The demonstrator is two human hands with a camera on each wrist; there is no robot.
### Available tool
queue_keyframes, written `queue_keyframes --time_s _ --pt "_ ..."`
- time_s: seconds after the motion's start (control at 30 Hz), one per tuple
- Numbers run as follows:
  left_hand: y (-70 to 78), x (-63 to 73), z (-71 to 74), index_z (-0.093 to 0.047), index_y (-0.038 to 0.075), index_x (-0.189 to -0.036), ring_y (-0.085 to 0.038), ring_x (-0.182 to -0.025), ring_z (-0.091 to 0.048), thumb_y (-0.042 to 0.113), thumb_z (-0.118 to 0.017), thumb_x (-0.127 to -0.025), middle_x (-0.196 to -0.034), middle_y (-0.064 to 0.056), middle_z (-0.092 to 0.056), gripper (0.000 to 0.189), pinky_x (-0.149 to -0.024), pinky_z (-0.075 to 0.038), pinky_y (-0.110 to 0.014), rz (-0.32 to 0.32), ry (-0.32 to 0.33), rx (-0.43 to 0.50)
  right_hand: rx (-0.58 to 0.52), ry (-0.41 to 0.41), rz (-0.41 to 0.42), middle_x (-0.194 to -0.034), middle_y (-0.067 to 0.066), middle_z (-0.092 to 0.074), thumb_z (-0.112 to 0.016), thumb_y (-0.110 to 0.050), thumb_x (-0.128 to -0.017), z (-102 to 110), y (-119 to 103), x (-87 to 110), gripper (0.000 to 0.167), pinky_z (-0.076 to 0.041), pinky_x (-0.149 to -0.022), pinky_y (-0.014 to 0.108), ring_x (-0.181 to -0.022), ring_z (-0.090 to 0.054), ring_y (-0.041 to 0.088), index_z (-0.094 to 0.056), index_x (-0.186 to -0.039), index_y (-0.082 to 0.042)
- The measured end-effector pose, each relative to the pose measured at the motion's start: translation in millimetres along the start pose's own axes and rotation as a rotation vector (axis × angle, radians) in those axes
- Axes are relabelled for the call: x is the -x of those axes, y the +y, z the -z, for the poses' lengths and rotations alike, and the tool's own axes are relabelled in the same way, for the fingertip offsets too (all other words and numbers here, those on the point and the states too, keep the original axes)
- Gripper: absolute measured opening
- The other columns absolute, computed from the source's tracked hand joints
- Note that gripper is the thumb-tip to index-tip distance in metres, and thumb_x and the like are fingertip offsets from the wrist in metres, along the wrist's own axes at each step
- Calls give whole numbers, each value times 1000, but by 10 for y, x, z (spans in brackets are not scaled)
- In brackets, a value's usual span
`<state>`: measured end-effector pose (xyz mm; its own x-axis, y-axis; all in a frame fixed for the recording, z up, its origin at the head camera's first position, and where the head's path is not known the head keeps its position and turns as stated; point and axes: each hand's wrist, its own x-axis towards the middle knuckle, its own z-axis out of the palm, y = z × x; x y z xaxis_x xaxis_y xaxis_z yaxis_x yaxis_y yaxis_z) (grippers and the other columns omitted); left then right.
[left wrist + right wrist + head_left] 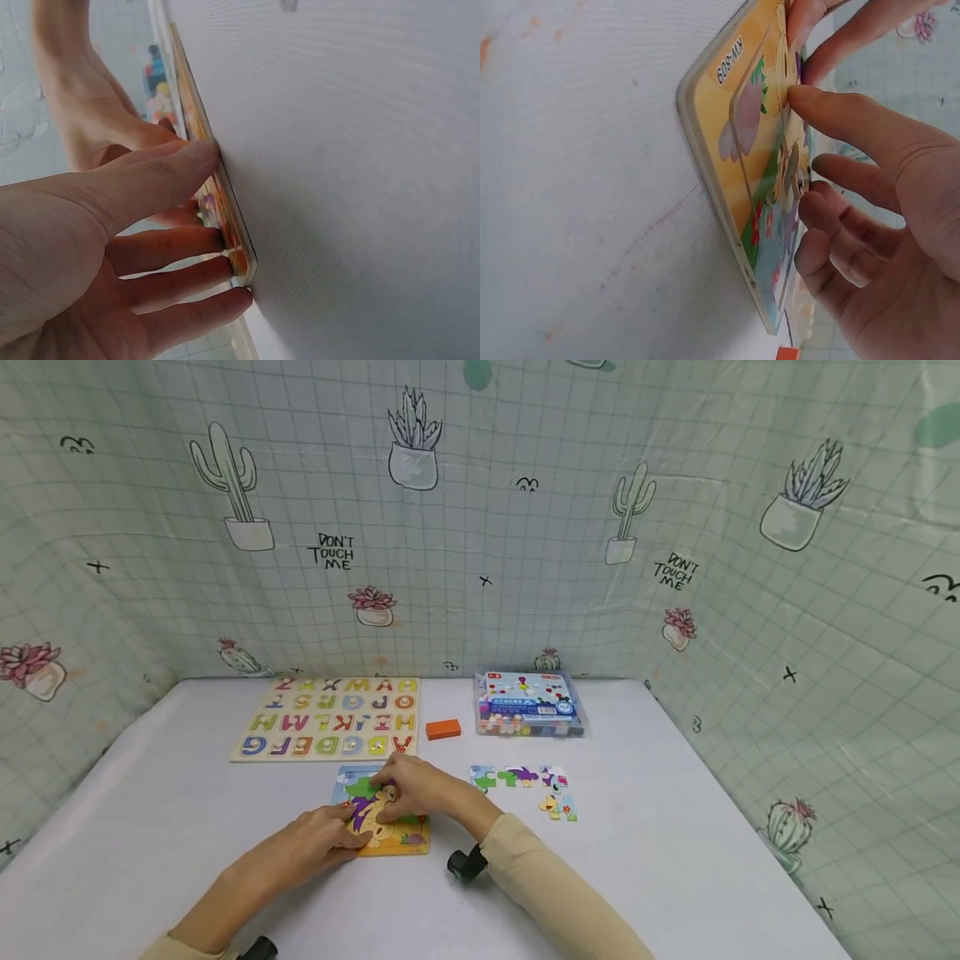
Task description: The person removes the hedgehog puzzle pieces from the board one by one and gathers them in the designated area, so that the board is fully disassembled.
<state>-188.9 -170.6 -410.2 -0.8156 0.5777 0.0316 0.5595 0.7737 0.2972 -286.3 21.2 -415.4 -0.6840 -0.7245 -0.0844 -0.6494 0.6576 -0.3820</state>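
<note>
Yellow and purple artwork fills much of the puzzle board (pixel 405 850), which lies on the white desk (pixel 660 860). We judge the work partly done: pieces appear seated in the middle, while the loose pieces (pixel 550 807) lie off to the right. How many gaps are left we cannot tell, since fingers cover part of the picture. Our left grip (pixel 318 837) is unclenched, thumb and outstretched fingers against the board's edges; our right grip (pixel 416 783) is loosely spread, touching the picture. An alphabet board (pixel 300 758) sits just past the far edge, crowding that side; an orange block (pixel 443 729) and plastic case (pixel 528 697) lie beyond. Our right forearm (pixel 551 881) partly comes between puzzle and loose pieces.
</note>
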Motion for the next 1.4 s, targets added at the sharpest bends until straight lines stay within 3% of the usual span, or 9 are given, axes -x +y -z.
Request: queue_keyframes --time_s 0.3,0.73,0.83,1.1,1.4 --pt "-17 -15 -14 -77 14 -108 -48 -114 -61 15 -74 -85 -123 -34 -62 23 -91 -52 -59 -40 3 -17 18 -3 -7 -112 -5 -58 -80 -38 -82 8 -15 -23 44 -44 -80 14 -93 -48 4 -70 -120 -18" --pt "-30 34 -16 -77 16 -108 -38 -108 -66 16 -74 -86 -123 -28 -65 23 -87 -56 -50 -63 45 -56 42 -41 -12 -120 -6 -65 -80 -41 -81 26 -78 -3 54 -47 -88 16 -95 -52 4 -63 -128 -18" --pt "-32 29 -17 -78 16 -108 -38 -108 -66 16 -74 -85 -123 -27 -65 22 -87 -56 -51 -64 48 -60 43 -44 -10 -115 -6 -66 -80 -41 -81 34 -70 -1 54 -47 -85 15 -94 -52 4 -64 -128 -17" --pt "-10 34 -8 -78 15 -106 -43 -113 -63 14 -73 -86 -125 -30 -63 20 -90 -54 -55 -19 30 -37 46 -48 -11 -106 -6 -68 -78 -34 -84 80 -59 18 46 -46 -74 15 -85 -53 4 -66 -126 -18" --pt "17 25 -5 -77 12 -109 -47 -118 -59 14 -72 -86 -128 -32 -60 23 -94 -51 -59 14 7 -26 186 -4 -111 -122 -8 -67 -73 -42 -86 83 -37 81 45 -53 -89 33 -105 -60 9 -66 -127 -23"
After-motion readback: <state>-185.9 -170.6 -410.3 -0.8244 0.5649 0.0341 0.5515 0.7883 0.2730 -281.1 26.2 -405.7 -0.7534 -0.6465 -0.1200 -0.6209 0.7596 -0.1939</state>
